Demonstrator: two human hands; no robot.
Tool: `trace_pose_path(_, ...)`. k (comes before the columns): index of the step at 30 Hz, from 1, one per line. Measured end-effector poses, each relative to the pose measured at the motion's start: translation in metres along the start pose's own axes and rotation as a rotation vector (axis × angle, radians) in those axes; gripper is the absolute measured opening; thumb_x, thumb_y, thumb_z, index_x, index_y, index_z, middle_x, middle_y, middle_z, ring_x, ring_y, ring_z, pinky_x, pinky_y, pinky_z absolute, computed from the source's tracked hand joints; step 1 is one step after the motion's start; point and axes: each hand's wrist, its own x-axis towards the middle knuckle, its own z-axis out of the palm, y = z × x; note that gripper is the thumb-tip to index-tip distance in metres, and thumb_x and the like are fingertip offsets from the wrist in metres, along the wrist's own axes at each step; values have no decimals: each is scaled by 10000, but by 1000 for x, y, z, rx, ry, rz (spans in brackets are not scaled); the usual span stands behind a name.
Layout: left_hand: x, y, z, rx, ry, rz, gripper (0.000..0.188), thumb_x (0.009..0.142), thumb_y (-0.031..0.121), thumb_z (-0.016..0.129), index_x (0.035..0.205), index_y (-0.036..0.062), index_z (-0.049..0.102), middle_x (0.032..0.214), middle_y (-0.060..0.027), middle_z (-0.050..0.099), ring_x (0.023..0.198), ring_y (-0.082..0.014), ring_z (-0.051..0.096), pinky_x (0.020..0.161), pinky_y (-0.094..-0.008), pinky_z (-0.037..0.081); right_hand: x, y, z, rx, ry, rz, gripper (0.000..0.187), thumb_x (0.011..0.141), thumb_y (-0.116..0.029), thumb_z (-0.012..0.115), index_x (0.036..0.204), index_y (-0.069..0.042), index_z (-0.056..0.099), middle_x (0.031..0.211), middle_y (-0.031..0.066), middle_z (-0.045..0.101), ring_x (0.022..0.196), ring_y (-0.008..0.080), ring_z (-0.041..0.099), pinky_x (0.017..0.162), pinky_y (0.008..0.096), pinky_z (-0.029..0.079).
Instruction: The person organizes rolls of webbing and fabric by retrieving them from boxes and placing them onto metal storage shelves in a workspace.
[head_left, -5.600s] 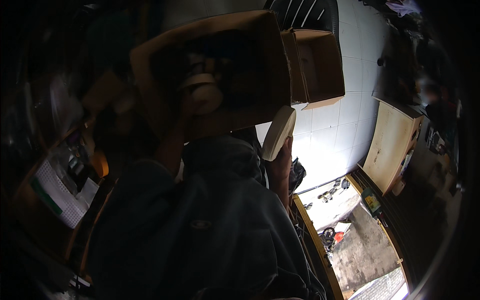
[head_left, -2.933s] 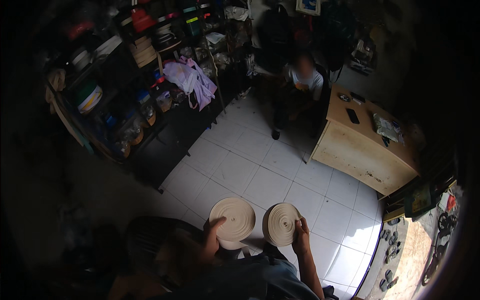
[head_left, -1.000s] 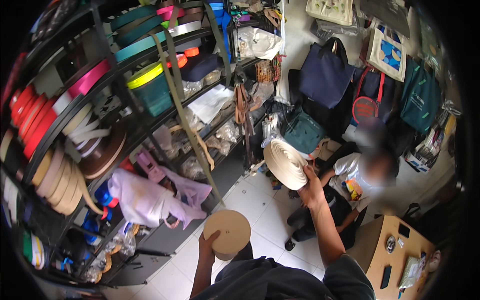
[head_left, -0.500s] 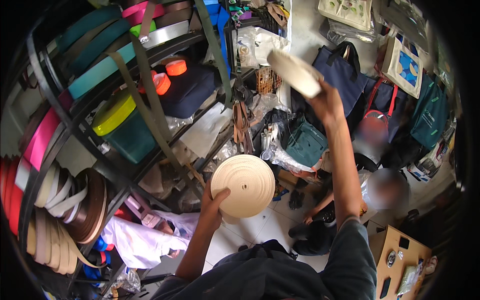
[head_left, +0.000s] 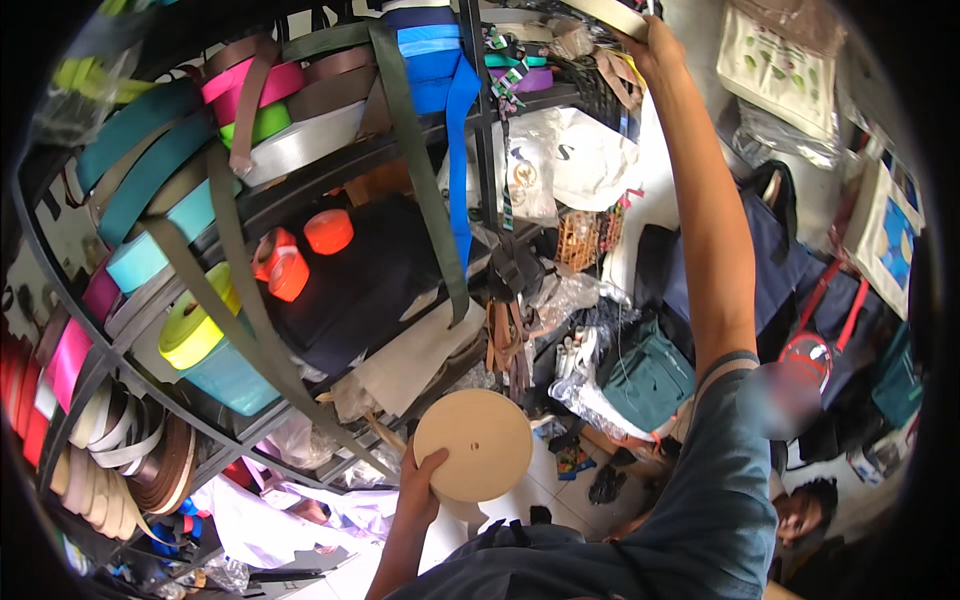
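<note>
A flat, tightly wound roll of cream webbing (head_left: 480, 425) faces me low in the middle. My left hand (head_left: 422, 482) is closed on its left edge, with the thumb across the face. High up at the top edge, a second cream webbing roll (head_left: 612, 14) is partly cut off by the picture. Its right end is gripped by my right hand (head_left: 662, 48), the arm stretched far up beside the black rack. Some of that hand's fingers are hidden behind the roll.
The black metal rack (head_left: 215, 455) on the left carries webbing rolls in many colours. Loose straps (head_left: 425, 190) hang down its front. Orange rolls (head_left: 328, 231) lie on a dark bundle. Bags hang on the right wall, including a dark blue bag (head_left: 735, 270). People are low at the right.
My right hand has lifted its roll up to the top edge. The view has swung toward the rack and upward. My left hand still holds its roll, now seen lower in the picture.
</note>
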Motion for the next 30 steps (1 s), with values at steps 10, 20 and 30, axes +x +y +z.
trace_pose_path(10,35,-48,46,-31,253,139,509,790,67,589,1257,-17,402,1133,-161,535,1042,-252,557,875,-342,474,72,72,71,-659,173,-118,477,808,-332,634,1088,44,546,1036,240,622,960,332,620,776,389,529)
trace_pose_path(20,37,-58,68,-32,428,197,529,772,63,581,1260,-29,400,1144,-174,531,1037,-256,559,880,-343,468,56,92,82,-1259,-50,-378,652,872,-537,391,1063,43,620,1104,283,586,1065,418,554,941,475,411)
trace_pose_path(30,51,-61,70,35,435,200,521,764,65,637,1232,-10,421,1123,-154,538,1045,-239,541,880,-334,465,49,78,27,-865,-277,-440,650,914,-544,371,1047,45,612,1125,237,597,1053,337,552,900,371,385)
